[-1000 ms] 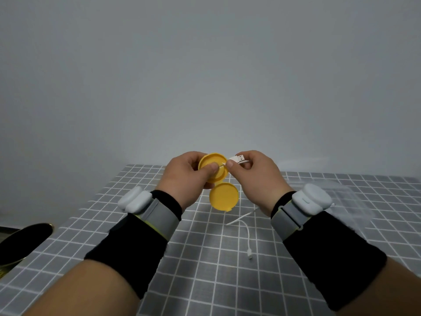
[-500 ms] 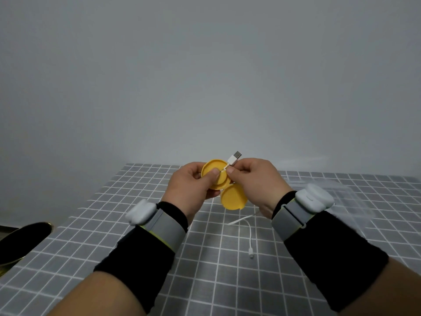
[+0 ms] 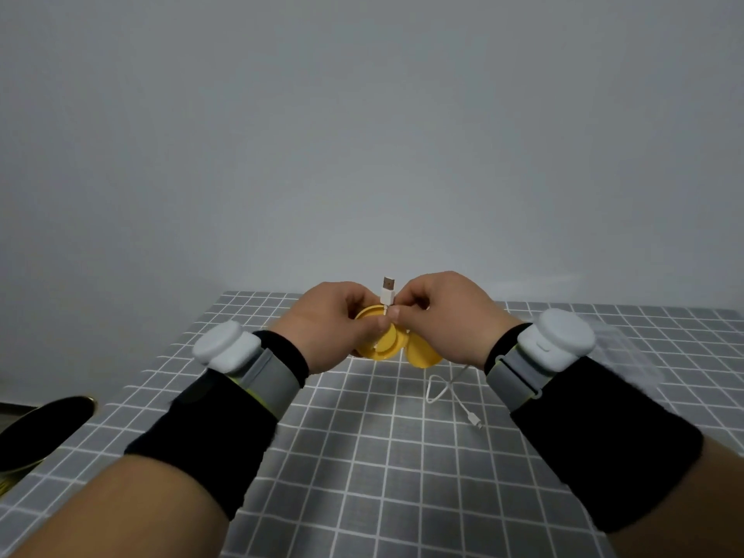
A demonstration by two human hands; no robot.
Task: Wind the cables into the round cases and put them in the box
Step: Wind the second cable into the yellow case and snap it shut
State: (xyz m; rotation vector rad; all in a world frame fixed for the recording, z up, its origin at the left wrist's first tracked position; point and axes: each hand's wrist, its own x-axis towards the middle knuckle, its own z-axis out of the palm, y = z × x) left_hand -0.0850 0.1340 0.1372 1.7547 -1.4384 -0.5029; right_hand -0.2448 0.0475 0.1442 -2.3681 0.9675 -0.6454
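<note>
Winding barely started. Left hand (image 3: 327, 328) grips the open yellow case (image 3: 380, 350) above the mat (image 3: 362, 457). Right hand (image 3: 443, 316) pinches the cable (image 3: 386, 295) at the case's rim, plug up. Most of the cable lies loose, lower right of the case. Closing and boxing remain.

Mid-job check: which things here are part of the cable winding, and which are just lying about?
Job: yellow round case, white cable, left hand, right hand, faint clear box at right.
Lying about: dark gold-rimmed object, off the grid mat.
</note>
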